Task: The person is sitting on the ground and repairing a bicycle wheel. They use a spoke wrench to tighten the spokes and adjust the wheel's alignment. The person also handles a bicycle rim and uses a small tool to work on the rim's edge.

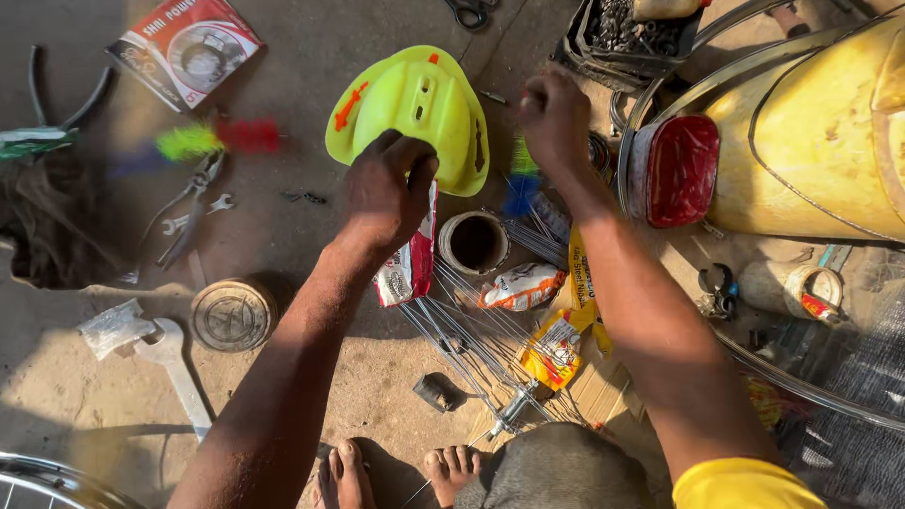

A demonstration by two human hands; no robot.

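Note:
My left hand (386,193) grips the near edge of a bright yellow-green plastic seat (415,104) with orange marks, held over the ground. Below that hand hangs a red and white packet (407,269). My right hand (556,118) is closed at the seat's right side, fingers pinched on something small that I cannot make out. Just under it a green and blue brush-like thing (520,179) shows, blurred. A bundle of thin metal spokes (471,330) lies on the ground between my arms.
An open tin (474,242), small packets (520,286) and a yellow packet (556,349) lie by the spokes. Pliers (189,203), spanners (174,363), a round lid (232,315) and a printed box (184,47) lie left. A yellow vehicle body with red lamp (674,170) stands right. My bare feet (396,471) are at the bottom.

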